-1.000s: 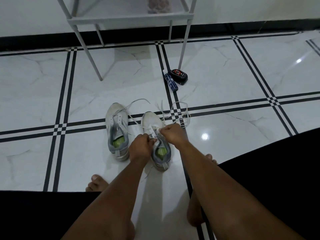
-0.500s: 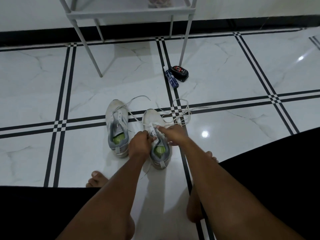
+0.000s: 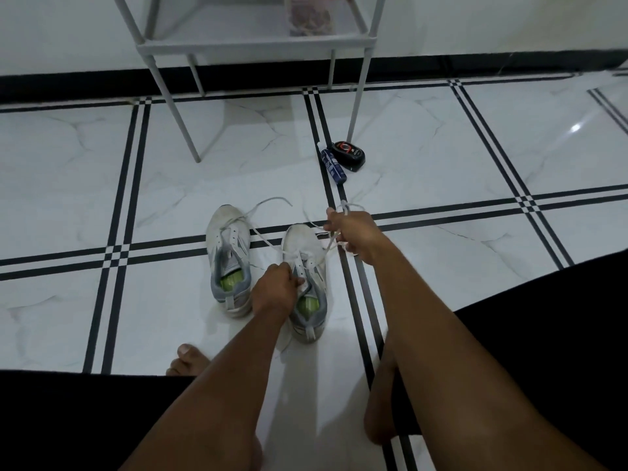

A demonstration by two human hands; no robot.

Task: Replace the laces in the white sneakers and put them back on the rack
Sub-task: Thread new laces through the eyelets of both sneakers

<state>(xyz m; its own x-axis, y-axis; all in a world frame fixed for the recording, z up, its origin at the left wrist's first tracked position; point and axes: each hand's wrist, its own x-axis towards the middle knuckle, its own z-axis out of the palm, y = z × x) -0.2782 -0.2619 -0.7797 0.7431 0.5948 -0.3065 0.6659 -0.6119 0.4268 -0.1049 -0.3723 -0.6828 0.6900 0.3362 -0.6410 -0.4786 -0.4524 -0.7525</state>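
- Sneakers: 2 white ones on the tiled floor (image 3: 102, 185), side by side, toes pointing away from me. Left sneaker (image 3: 228, 263) sits alone w/ its lace trailing loose off the toe.
- Right sneaker (image 3: 306, 283) is the one being worked; it's just in front of my knees, prob. so both arms reach w/o stretching.
- My left hand (image 3: 275, 288) is curled onto the sneaker's eyelet area, gripping it. I judge that's to pin the shoe so it won't slide on the slick tile.
- My right hand (image 3: 350, 232) is fisted round the white lace (image 3: 344, 206), out past the toe, w/ the lace running back toward the eyelets: looks like a pull to draw it through.
- Rack (image 3: 258, 45): 1, grey metal, standing by the wall well beyond the shoes; something sits on its shelf, can't tell what.
- Small items by the rack's leg: 2, a blue tube (image 3: 334, 166) touching a black-and-red case (image 3: 350, 154). Both untouched.
- Bare feet in view: 2, either side of my arms.
- Est.: lacing still midway; rack step not yet done.
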